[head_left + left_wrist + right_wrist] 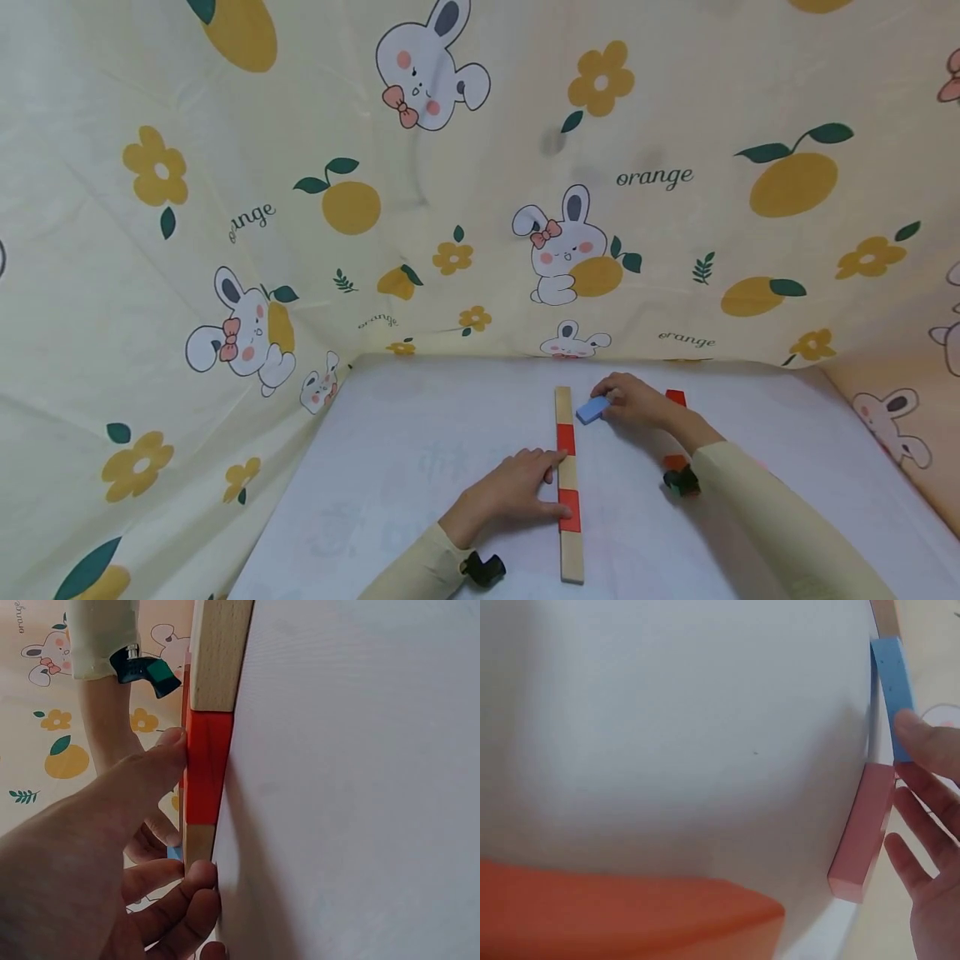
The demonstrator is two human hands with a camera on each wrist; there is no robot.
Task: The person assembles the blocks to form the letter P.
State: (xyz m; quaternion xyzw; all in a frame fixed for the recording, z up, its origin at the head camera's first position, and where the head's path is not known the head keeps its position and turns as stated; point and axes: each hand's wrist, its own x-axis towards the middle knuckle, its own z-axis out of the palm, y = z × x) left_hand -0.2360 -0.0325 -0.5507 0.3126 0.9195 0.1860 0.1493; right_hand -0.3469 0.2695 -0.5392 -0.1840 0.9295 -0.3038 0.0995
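The left grip [513, 487] is resting loosely spread against a row of wooden blocks [567, 473] without enclosing it: its fingertips are touching around the far red block [566, 439], and its thumb is lying against the near red block [572, 508]. It is probably steadying the row, keeping the alternating plain and red pieces in line end to end. The row is running along this grip's right side, reaching past both fingertips and thumb. Just right of its far part, a light-blue block [593, 409] is projecting leftward from the right grip [633, 400], which is closing thumb against fingers on one end, seemingly leaving the other end free toward the row. To the right of that grip, a red block [676, 397] is showing beyond the forearm; an orange-red block [675, 461] is lying nearer the person, partly hidden by a dark wrist camera [681, 481], both seemingly placed within easy reach. Beneath both grips, a white bench [397, 425] is showing faint lettering left of the left grip; beyond them, a cream curtain [487, 175] printed with rabbits, oranges and flowers is enclosing the space.
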